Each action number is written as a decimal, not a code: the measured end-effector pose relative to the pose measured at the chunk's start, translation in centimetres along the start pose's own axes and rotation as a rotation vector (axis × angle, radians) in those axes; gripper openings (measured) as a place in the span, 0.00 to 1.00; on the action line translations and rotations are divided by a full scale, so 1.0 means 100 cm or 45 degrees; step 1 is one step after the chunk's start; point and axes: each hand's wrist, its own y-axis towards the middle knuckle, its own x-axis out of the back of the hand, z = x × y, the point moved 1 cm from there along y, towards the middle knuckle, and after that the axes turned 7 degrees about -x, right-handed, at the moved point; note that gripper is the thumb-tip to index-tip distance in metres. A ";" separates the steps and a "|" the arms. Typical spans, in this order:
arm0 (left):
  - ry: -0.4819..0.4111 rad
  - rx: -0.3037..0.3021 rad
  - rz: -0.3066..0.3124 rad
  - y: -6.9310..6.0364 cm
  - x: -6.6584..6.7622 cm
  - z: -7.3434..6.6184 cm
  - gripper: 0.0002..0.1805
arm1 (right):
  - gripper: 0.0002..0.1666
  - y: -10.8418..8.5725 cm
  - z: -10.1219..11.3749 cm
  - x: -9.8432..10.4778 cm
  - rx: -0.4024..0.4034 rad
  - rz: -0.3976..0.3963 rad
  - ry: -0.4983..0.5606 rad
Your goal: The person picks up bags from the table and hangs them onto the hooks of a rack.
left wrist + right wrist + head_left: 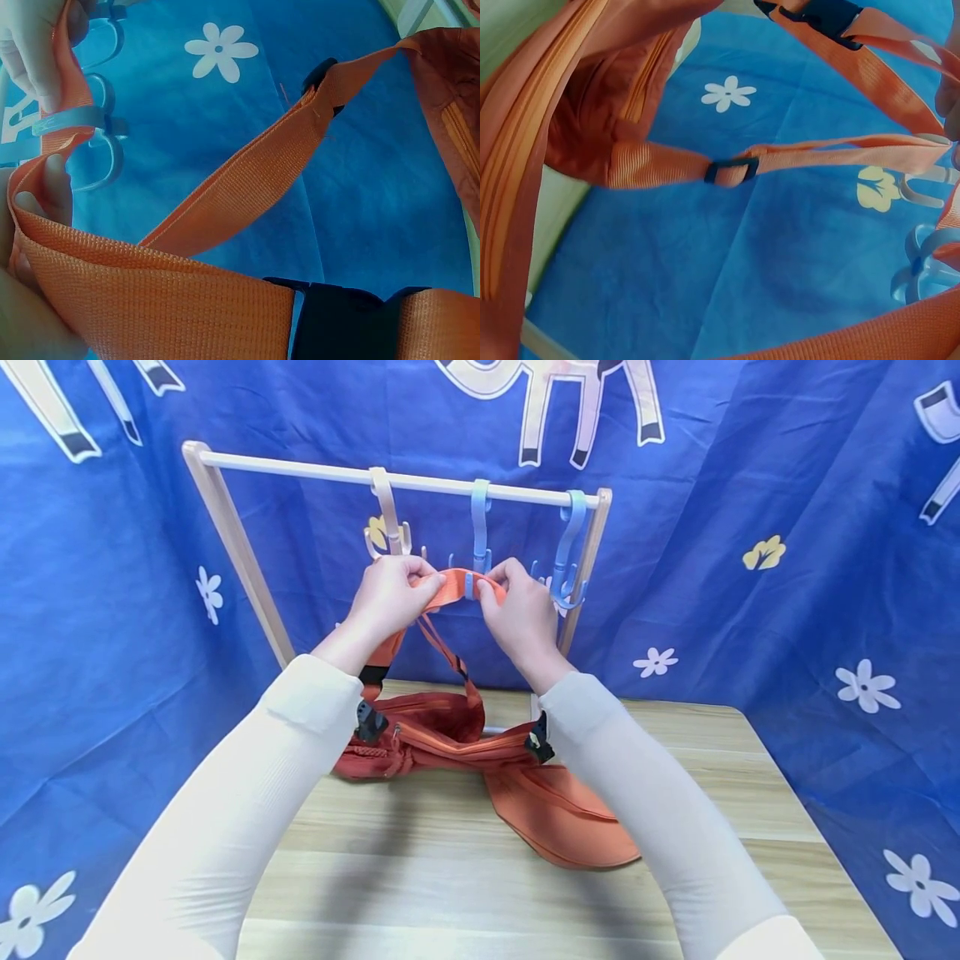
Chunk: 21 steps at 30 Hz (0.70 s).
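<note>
An orange webbing strap (452,588) is pinched between the thumb and fingers of my left hand (393,593). My right hand (525,614) pinches the same strap on the other side of the middle blue hook (480,522). One prong of that hook crosses in front of the strap, as the left wrist view shows. Below hangs the rust-orange bag (450,747), its body lying on the table and its lighter flap spread to the right. A black buckle (345,322) joins the wide strap; a black slider (731,170) sits on a narrower part.
A wooden rack with a white rail (300,467) stands at the back of the table (420,868). A beige hook (386,510) hangs left of the middle hook, another blue hook (570,547) to its right. A blue patterned cloth (712,568) surrounds the table.
</note>
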 end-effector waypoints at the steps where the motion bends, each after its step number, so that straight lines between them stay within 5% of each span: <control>1: -0.003 0.006 -0.003 0.000 0.000 0.001 0.15 | 0.10 0.000 0.000 -0.002 -0.004 -0.007 0.015; 8: -0.021 0.012 -0.022 -0.002 0.002 0.009 0.16 | 0.11 -0.002 0.002 -0.014 -0.067 -0.019 0.094; 21: -0.035 0.036 -0.006 -0.009 -0.001 0.038 0.19 | 0.22 -0.014 -0.004 -0.033 -0.235 0.105 0.250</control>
